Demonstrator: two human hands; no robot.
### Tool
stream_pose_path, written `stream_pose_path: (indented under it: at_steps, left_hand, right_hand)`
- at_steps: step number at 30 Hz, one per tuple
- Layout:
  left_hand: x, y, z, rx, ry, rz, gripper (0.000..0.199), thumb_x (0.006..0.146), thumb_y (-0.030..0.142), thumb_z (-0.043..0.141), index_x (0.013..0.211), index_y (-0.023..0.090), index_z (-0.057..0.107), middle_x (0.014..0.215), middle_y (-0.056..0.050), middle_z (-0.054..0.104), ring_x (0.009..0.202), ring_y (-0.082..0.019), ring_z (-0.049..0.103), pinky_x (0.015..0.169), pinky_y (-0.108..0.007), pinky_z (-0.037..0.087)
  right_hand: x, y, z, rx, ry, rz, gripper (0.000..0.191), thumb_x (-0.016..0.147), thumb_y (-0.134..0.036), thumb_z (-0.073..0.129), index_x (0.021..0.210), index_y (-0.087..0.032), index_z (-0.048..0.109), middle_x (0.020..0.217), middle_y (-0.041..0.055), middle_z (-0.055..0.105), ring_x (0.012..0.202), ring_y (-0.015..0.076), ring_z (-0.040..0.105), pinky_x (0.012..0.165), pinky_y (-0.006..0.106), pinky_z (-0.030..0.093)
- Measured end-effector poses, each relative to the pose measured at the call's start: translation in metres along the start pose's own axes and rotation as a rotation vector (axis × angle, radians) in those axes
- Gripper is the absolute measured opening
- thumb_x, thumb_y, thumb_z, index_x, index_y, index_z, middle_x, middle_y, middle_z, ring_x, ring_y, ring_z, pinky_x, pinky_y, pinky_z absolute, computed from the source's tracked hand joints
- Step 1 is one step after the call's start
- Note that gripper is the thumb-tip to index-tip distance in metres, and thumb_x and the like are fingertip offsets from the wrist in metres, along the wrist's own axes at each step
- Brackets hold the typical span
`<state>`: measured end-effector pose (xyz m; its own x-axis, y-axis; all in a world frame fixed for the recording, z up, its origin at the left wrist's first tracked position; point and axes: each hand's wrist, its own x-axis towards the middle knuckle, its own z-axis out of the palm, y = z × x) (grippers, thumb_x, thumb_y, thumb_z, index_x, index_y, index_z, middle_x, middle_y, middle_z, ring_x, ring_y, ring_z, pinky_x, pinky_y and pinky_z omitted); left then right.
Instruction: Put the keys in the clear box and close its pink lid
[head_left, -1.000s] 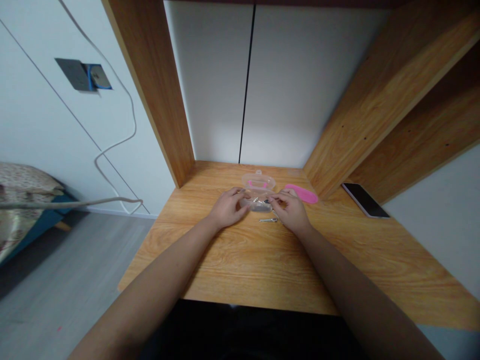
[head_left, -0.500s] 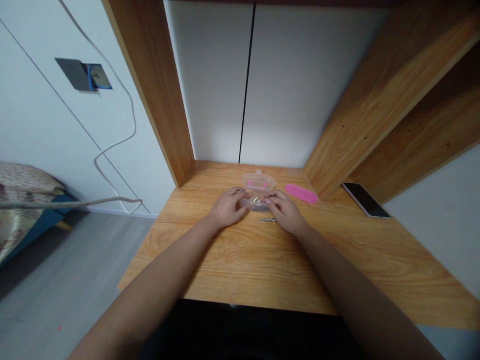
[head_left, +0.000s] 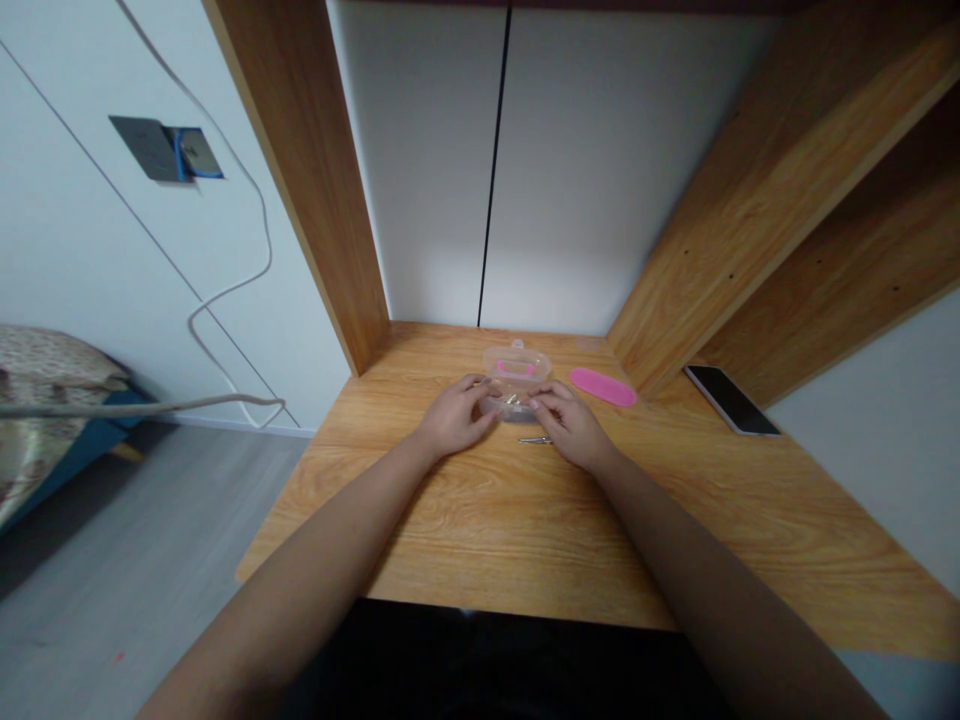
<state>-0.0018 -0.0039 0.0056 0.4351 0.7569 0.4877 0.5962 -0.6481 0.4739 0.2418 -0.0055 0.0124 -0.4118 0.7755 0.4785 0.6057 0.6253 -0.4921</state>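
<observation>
A small clear plastic case (head_left: 517,413) lies on the desk with its lid (head_left: 493,357) tilted back toward the wall. Small shiny metal pieces (head_left: 512,400) lie inside; their kind is too small to make out. My left hand (head_left: 454,415) grips the case's left end, thumb at the front and fingers behind. At the right end, my right hand (head_left: 571,422) has its thumb and fingers closed on the rim. A slim silver metal tool (head_left: 534,441) lies just in front of the case, its right end close to my right hand.
A pink oval piece (head_left: 603,387) lies right of the case. Farther right, a phone (head_left: 731,400) rests on the wooden desk (head_left: 517,530) by the upright panel (head_left: 712,260). A white cable (head_left: 266,225) hangs at the left wall.
</observation>
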Motion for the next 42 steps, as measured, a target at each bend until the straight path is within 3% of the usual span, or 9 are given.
stream_pose_path:
  at_steps: [42]
  left_hand:
    - [0.0002,-0.0012,0.0001,0.004,-0.003,0.018,0.031,0.089,0.032,0.062,0.117,0.021,0.065,0.124,-0.011,0.062,0.122,-0.027,0.059,0.106,-0.043,0.049]
  right_hand:
    - [-0.0002,0.0028,0.0002,0.039,-0.008,0.011,0.028,0.099,-0.036,0.048,0.100,-0.024,0.074,0.106,0.0078,0.066,0.104,0.0238,0.061,0.093,0.042,0.048]
